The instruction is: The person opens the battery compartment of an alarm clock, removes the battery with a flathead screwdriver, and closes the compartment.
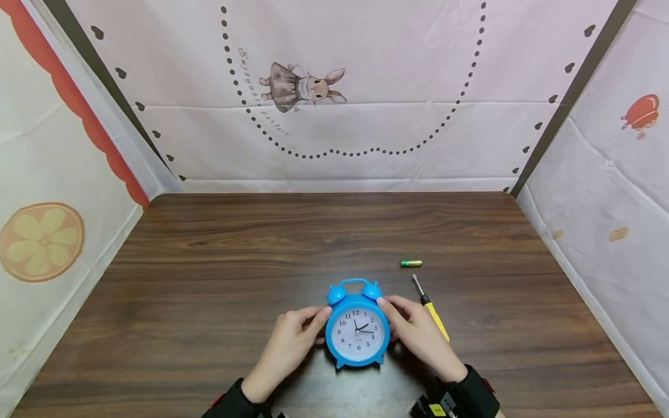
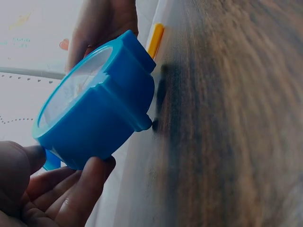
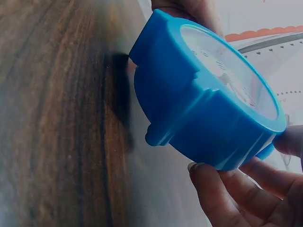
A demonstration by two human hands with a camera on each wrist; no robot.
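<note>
Blue alarm clock (image 1: 358, 328), round, with two bell knobs and an arched handle on top, two small feet at the bottom, white dial with black numerals and hands under a clear front. Positioned at the near middle of the wooden table (image 1: 235, 255), dial facing up toward the head camera; in both wrist views tilted, raised off the tabletop, with a dark shadow beneath. Left hand (image 1: 290, 342) gripping the clock's left flank, fingers curled under the body, thumb on the rim near the bell. Right hand (image 1: 418, 334) gripping the right flank likewise, fingertips (image 3: 208, 177) tucked beneath the case, thumb at the upper rim. Both wrists low, just above the table's near edge, black cuffs visible. Yellow-handled screwdriver (image 1: 431, 307) lying just beside the right hand, tip pointing away. Green battery (image 1: 411, 263) lying on the table beyond the screwdriver, apart from clock and hands.
</note>
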